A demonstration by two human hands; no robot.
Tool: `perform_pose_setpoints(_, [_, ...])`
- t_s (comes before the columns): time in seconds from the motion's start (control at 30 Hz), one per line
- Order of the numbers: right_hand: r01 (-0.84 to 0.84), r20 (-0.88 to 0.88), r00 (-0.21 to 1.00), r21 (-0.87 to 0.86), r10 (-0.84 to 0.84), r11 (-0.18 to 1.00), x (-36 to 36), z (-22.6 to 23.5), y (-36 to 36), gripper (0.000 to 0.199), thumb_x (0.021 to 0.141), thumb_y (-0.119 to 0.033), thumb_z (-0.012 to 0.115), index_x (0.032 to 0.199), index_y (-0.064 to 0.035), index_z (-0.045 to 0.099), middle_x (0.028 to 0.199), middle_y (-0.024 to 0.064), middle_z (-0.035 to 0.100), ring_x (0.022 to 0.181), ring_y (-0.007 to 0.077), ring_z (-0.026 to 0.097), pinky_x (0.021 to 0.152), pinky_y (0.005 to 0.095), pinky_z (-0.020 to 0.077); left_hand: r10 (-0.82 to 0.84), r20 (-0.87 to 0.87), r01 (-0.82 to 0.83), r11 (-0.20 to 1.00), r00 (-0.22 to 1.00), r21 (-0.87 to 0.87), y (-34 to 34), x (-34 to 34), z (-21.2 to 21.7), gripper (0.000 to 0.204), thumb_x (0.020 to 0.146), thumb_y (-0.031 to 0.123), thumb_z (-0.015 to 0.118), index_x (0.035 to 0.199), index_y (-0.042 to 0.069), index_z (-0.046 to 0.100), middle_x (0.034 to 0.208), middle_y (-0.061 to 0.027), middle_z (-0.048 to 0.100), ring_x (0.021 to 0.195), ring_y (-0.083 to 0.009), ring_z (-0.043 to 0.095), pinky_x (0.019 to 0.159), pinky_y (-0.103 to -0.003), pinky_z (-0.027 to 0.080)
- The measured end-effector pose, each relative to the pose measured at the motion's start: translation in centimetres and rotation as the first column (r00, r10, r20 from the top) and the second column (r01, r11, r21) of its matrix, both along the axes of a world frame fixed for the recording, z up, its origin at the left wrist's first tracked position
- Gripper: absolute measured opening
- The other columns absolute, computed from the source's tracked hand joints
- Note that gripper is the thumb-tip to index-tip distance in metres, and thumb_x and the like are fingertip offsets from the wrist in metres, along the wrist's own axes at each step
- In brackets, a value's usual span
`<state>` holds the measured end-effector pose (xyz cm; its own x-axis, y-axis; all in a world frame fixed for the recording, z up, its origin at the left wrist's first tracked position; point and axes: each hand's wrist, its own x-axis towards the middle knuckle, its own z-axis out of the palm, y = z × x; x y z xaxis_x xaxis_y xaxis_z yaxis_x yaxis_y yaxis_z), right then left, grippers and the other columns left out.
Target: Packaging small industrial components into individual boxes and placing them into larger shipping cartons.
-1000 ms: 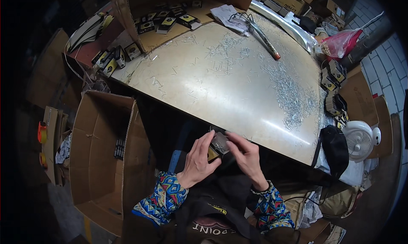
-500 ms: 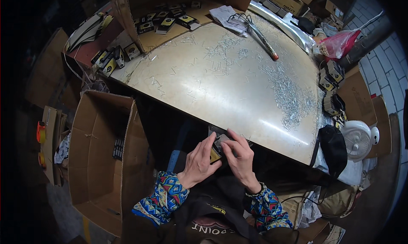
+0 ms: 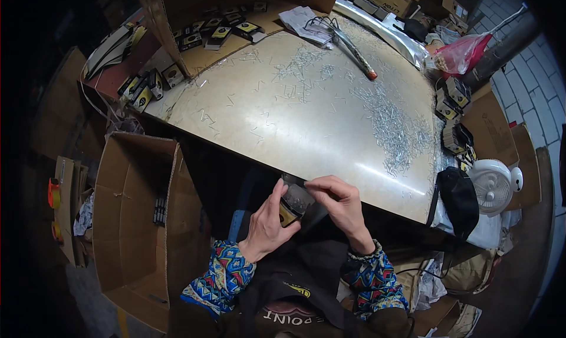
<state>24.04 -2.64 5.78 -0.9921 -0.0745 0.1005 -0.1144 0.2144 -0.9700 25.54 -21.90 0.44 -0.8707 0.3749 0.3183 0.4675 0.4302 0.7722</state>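
Note:
Just off the near edge of the table, my left hand (image 3: 265,227) grips a small black-and-yellow box (image 3: 288,216) by its sides. A grey piece (image 3: 296,199) covers the upper end of the box; I cannot make out whether it is a flap or contents. My right hand (image 3: 342,205) sits at the box's right, its thumb and fingertips pinched together and apart from the yellow part. Anything in that pinch is too small to make out. On the metal-topped table (image 3: 283,137) beyond lie loose bent wire pieces (image 3: 392,129), heaped thickest at the right.
A hand rake (image 3: 356,56) lies beside papers (image 3: 303,24) at the back. Small boxes fill a carton (image 3: 219,36) at far left and line the right edge (image 3: 453,136). An open carton (image 3: 132,220) stands left. A white fan (image 3: 492,185) and black pouch (image 3: 458,199) are right.
My right hand has drawn to the right, off the top of the box, uncovering its grey end. My left hand still holds the box. The whole view has shifted slightly.

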Motion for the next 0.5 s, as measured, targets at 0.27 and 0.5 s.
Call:
perform_pose_setpoints(0.27, [0.170, -0.406, 0.914, 0.343, -0.018, 0.924, 2.8, -2.4, -2.1, 0.024, 0.079, -0.002, 0.074, 0.103, 0.0000, 0.071, 0.112, 0.0167, 0.067, 0.093, 0.0255, 0.065, 0.076, 0.0307, 0.0523, 0.126, -0.037, -0.122, 0.987, 0.991, 0.102, 1.1, -0.2, 0.1, 0.089, 0.071, 0.014, 0.080, 0.142, 0.000, 0.029, 0.120, -0.0256, 0.058, 0.103, -0.0420, 0.063, 0.084, -0.043, 0.054])
perform_pose_setpoints(0.5, [0.271, -0.208, 0.949, 0.162, -0.236, 0.949, 2.8, -2.7, -3.6, 0.013, 0.085, -0.004, 0.070, 0.095, 0.0030, 0.069, 0.098, 0.0173, 0.070, 0.082, 0.0212, 0.069, 0.073, 0.0298, 0.0538, 0.102, -0.297, -0.107, 0.994, 0.949, 0.001, 1.0, -0.9, -0.3, 0.084, 0.070, 0.012, 0.081, 0.138, 0.002, 0.034, 0.121, -0.0226, 0.058, 0.101, -0.0390, 0.064, 0.082, -0.041, 0.055])
